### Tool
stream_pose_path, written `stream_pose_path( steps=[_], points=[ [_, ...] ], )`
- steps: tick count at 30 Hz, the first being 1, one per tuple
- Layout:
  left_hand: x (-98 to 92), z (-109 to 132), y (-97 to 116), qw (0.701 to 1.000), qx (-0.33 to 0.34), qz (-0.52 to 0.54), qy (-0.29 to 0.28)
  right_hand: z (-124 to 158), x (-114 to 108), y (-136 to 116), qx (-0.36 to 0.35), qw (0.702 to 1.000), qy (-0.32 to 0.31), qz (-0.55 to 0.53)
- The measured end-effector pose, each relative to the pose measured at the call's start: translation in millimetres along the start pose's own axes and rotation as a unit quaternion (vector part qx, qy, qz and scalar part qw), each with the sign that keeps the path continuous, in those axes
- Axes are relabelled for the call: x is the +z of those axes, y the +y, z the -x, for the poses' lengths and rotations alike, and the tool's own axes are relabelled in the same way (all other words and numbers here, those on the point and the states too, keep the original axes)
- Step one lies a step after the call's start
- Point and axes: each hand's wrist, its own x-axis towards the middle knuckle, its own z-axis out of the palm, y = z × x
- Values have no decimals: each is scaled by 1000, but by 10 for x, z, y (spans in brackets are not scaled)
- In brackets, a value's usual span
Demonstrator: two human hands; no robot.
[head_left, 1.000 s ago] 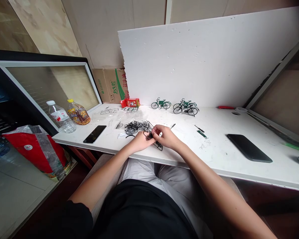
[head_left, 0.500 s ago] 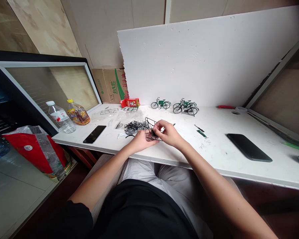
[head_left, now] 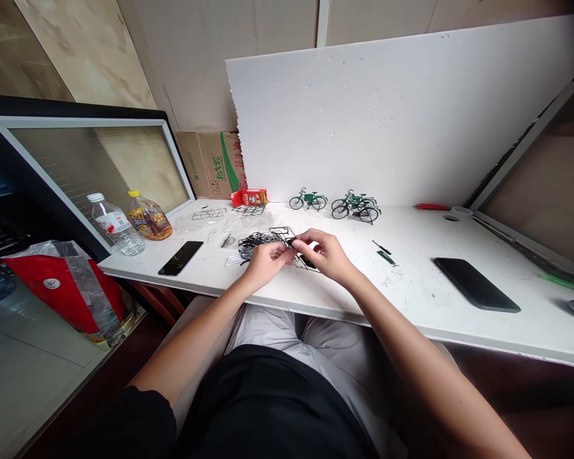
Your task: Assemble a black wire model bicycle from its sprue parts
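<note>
My left hand [head_left: 264, 260] and my right hand [head_left: 321, 252] meet over the near edge of the white table [head_left: 411, 287]. Both pinch a thin black plastic parts frame [head_left: 287, 236] that lies tilted between them. Just behind the hands lies a heap of black model parts [head_left: 257, 243]. A green model bicycle [head_left: 309, 200] and a pair of dark model bicycles [head_left: 356, 208] stand at the back of the table by the white foam board [head_left: 402, 108].
A black phone [head_left: 180, 257] lies left of my hands, another black phone [head_left: 476, 292] to the right. Small tools [head_left: 385, 252] lie between. Two bottles [head_left: 124, 220] stand at the left end. A red box [head_left: 249, 197] and cardboard carton [head_left: 213, 162] sit behind.
The black parts frame was low by the table edge, then stood upright between my hands, and now lies tilted flatter. My hands have risen slightly and shifted away from me.
</note>
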Motion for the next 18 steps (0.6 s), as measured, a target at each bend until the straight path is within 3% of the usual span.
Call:
stream_pose_path(
  steps=[6,12,14,18],
  points=[
    [-27,24,98,997,-44,-27,63,-16,-17,23,52,998,29,-14],
    [-128,-26,143,982,-9,-13,187,-29,-11,84,112,987,19,-113],
    [-138,-56,178,985,-21,50,166,-34,-8,95,117,984,16,-130],
    [-107,-85,255,984,-76,148,64,-34,10,103,122,982,-5,-142]
  ],
)
